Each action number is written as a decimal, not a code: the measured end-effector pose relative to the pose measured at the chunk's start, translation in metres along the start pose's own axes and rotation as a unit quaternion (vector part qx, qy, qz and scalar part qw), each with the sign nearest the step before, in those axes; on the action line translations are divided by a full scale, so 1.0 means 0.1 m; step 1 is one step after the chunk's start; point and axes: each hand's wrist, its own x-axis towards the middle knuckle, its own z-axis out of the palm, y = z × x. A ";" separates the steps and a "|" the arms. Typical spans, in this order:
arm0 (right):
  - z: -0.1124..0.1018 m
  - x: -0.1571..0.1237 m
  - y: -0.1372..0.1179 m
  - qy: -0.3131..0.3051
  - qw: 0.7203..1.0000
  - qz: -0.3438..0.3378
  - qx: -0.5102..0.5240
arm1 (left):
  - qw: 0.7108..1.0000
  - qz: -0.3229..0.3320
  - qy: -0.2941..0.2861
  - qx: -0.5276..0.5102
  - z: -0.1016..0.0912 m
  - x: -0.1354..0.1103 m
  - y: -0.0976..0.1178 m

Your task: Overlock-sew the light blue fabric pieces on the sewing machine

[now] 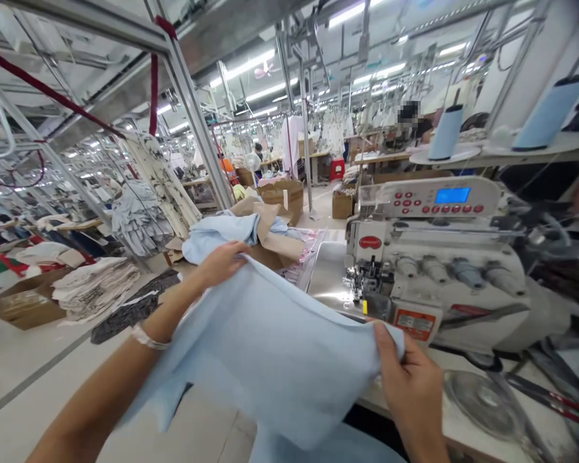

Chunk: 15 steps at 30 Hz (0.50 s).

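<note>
Left of centre, I have the left hand [226, 262] gripping one end of the upper edge of a light-blue cloth [289, 347]. The cloth hangs spread between both hands. The right hand [409, 379] pinches the other end between thumb and fingers, on the near side of the sewing machine [463, 241]. I judge the step in hand to be spreading the cloth by its edge; the next move calls for even tension at both ends. Left fingertips: hard to make out. Cloth underside: hidden. Lower end: cut off by the bottom border.
</note>
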 end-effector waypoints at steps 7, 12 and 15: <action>0.31 0.13 0.02 0.044 0.996 0.051 0.055 | 0.947 0.311 0.059 0.053 1.27 -0.34 0.93; 0.37 0.00 0.21 -0.007 0.977 0.095 0.193 | 0.966 0.242 0.069 0.049 1.43 -0.40 0.99; 0.45 -0.18 0.39 -0.030 0.972 0.124 0.200 | 0.976 0.210 0.057 0.017 1.39 -0.32 0.93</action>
